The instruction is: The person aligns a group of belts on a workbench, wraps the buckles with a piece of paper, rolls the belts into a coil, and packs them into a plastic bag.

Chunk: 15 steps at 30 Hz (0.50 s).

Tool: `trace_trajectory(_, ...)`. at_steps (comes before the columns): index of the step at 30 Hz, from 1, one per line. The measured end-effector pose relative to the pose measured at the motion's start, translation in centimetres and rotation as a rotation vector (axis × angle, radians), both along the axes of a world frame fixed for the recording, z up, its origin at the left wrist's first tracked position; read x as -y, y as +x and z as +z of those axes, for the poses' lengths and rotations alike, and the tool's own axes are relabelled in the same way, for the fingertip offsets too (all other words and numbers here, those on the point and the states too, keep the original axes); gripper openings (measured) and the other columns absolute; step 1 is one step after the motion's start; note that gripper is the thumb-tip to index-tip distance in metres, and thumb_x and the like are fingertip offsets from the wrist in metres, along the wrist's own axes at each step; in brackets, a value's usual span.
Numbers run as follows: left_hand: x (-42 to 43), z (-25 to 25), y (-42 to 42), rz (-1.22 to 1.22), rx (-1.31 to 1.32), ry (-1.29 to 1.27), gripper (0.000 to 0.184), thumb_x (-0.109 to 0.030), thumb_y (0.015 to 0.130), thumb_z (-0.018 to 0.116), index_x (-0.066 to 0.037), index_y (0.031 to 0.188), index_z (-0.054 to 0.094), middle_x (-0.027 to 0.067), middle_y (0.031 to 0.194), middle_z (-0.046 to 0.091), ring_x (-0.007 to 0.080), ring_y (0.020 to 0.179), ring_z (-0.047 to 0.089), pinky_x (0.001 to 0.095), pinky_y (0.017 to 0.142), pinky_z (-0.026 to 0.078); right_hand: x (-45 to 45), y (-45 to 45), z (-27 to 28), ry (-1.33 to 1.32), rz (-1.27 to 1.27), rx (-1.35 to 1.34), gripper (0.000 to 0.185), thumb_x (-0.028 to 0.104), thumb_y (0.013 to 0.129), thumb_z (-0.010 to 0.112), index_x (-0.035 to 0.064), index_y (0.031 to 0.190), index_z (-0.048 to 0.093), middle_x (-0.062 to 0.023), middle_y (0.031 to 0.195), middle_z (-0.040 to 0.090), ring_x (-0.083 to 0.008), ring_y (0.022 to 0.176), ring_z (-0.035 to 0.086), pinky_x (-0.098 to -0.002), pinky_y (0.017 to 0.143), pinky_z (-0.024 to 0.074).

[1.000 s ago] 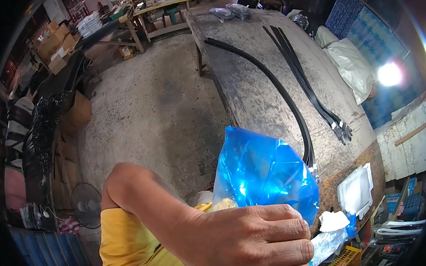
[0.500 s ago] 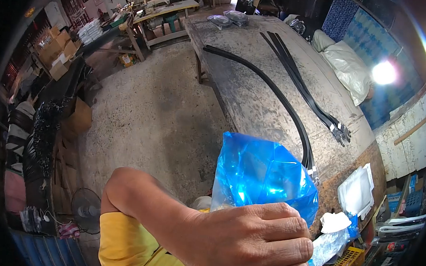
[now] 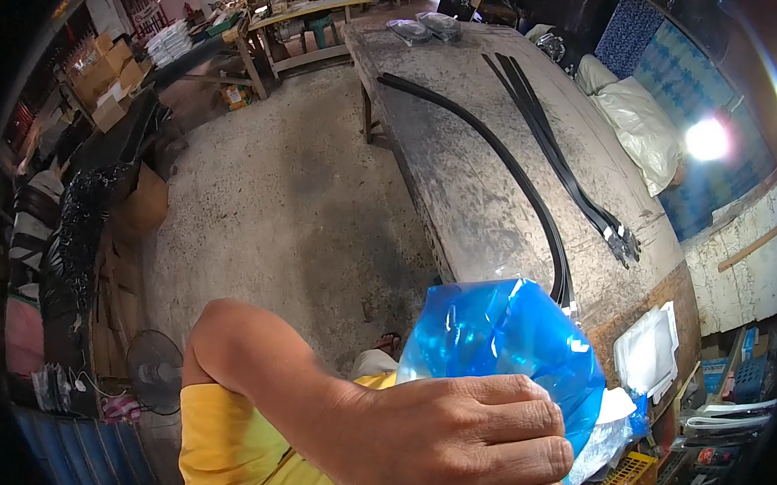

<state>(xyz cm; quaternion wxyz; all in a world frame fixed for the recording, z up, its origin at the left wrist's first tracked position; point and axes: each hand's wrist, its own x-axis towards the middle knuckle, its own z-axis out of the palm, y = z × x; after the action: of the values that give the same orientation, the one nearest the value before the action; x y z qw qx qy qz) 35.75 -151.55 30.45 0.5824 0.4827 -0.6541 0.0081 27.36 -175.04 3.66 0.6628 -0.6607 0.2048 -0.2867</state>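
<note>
My left hand (image 3: 474, 445) crosses the bottom of the view with its back up and fingers curled, closed on a blue, see-through plastic bag (image 3: 507, 336). The bag stands up beyond my knuckles, crinkled and shiny, over the near edge of the table. My thumb and fingertips are hidden. My right hand does not show. Past the bag, long black belts (image 3: 499, 152) lie in a curve, their near ends with white tags partly covered by it. A second bunch of black belts (image 3: 551, 150) lies to the right, metal buckles (image 3: 623, 244) toward me.
The worn table (image 3: 461, 194) runs away from me. At its right lie white plastic packets (image 3: 645, 351), a yellow basket (image 3: 629, 479) and pale sacks (image 3: 636, 124). Clear packs (image 3: 430, 28) sit at the far end. Leftward are concrete floor, a fan (image 3: 154, 366) and cardboard boxes (image 3: 112, 74).
The bag's upper part has shifted right and down, and its top looks folded over differently. My left hand stays closed on it, almost in place. The view has tilted slightly.
</note>
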Motion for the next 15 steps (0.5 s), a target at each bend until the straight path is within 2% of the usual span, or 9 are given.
trace_trajectory(1, 0.7, -0.6, 0.2, 0.001, -0.004, 0.001, 0.007, -0.011, 0.082, 0.060, -0.005, 0.078, 0.059, 0.0059, 0.079, 0.060, 0.0201, 0.082, 0.061, 0.0388, 0.081, 0.049, -0.1, 0.0, -0.1, 0.003, -0.004, 0.000, 0.070, 0.020, 0.087, 0.061, 0.0079, 0.142, 0.021, -0.0160, 0.142, 0.020, -0.0298, 0.128, 0.025, -0.0434, 0.103, 0.0263)
trace_trajectory(2, 2.0, -1.5, 0.6, 0.091, 0.175, -0.201, 0.010, -0.015, 0.080, 0.061, -0.006, 0.081, 0.059, 0.0052, 0.079, 0.059, 0.0205, 0.079, 0.060, 0.0363, 0.077, 0.049, -0.2, 0.1, 0.0, -0.001, -0.005, 0.004, 0.070, 0.020, 0.087, 0.061, 0.0079, 0.142, 0.021, -0.0161, 0.142, 0.019, -0.0300, 0.128, 0.025, -0.0436, 0.103, 0.0260)
trace_trajectory(4, 2.4, -1.9, 1.1, 0.184, 0.350, -0.400, 0.015, -0.019, 0.079, 0.062, -0.006, 0.084, 0.060, 0.0045, 0.080, 0.057, 0.0209, 0.076, 0.059, 0.0337, 0.072, 0.049, -0.3, 0.2, 0.2, -0.013, -0.010, 0.013, 0.071, 0.020, 0.086, 0.061, 0.0080, 0.143, 0.020, -0.0162, 0.143, 0.018, -0.0304, 0.129, 0.024, -0.0441, 0.104, 0.0254)
trace_trajectory(7, 0.8, -1.0, 2.3, 0.235, 0.496, -0.294, 0.013, -0.018, 0.079, 0.063, -0.006, 0.086, 0.060, 0.0041, 0.080, 0.058, 0.0220, 0.079, 0.059, 0.0388, 0.076, 0.048, -0.5, 0.4, 0.7, -0.048, -0.037, 0.038, 0.072, 0.020, 0.086, 0.062, 0.0081, 0.143, 0.019, -0.0165, 0.144, 0.017, -0.0310, 0.131, 0.023, -0.0448, 0.105, 0.0244)
trace_trajectory(8, 0.1, -0.6, 3.1, 0.222, 0.401, -0.172, 0.011, -0.014, 0.080, 0.062, -0.005, 0.085, 0.060, 0.0067, 0.082, 0.060, 0.0216, 0.082, 0.061, 0.0385, 0.079, 0.049, -0.7, 0.5, 1.0, -0.075, -0.059, 0.063, 0.072, 0.020, 0.086, 0.062, 0.0081, 0.143, 0.019, -0.0166, 0.145, 0.017, -0.0313, 0.131, 0.022, -0.0450, 0.105, 0.0241)
trace_trajectory(10, 0.8, -3.3, 6.5, 0.220, 0.207, -0.079, 0.012, -0.013, 0.082, 0.058, -0.005, 0.091, 0.059, 0.0099, 0.089, 0.059, 0.0234, 0.085, 0.060, 0.0403, 0.080, 0.049, -1.0, 0.8, 2.2, -0.179, -0.107, 0.134, 0.073, 0.020, 0.086, 0.062, 0.0082, 0.144, 0.018, -0.0167, 0.145, 0.016, -0.0317, 0.132, 0.021, -0.0455, 0.106, 0.0234)
trace_trajectory(12, 2.3, -8.0, 10.6, 0.202, 0.106, -0.118, 0.019, -0.016, 0.083, 0.054, -0.006, 0.099, 0.058, 0.0104, 0.094, 0.056, 0.0256, 0.085, 0.058, 0.0424, 0.078, 0.048, -1.0, 1.5, 3.5, -0.430, -0.186, 0.239, 0.074, 0.020, 0.086, 0.062, 0.0083, 0.144, 0.018, -0.0169, 0.146, 0.015, -0.0321, 0.133, 0.020, -0.0459, 0.107, 0.0228)
trace_trajectory(14, 1.9, -8.7, 12.4, 0.256, -0.719, 0.135, 0.023, -0.036, 0.087, 0.056, -0.013, 0.085, 0.055, 0.0020, 0.083, 0.053, 0.0140, 0.081, 0.053, 0.0338, 0.072, 0.046, 0.2, 2.6, 4.5, -0.810, -0.280, 0.355, 0.075, 0.020, 0.086, 0.062, 0.0083, 0.144, 0.017, -0.0170, 0.147, 0.014, -0.0325, 0.134, 0.019, -0.0464, 0.108, 0.0222)
trace_trajectory(15, 2.2, -9.3, 12.8, 0.259, -0.910, 0.219, 0.028, -0.041, 0.088, 0.057, -0.015, 0.081, 0.054, -0.0001, 0.080, 0.052, 0.0111, 0.080, 0.052, 0.0316, 0.071, 0.046, 1.0, 3.1, 5.0, -0.991, -0.310, 0.402, 0.075, 0.020, 0.086, 0.062, 0.0084, 0.144, 0.017, -0.0171, 0.147, 0.014, -0.0327, 0.135, 0.019, -0.0466, 0.108, 0.0219)
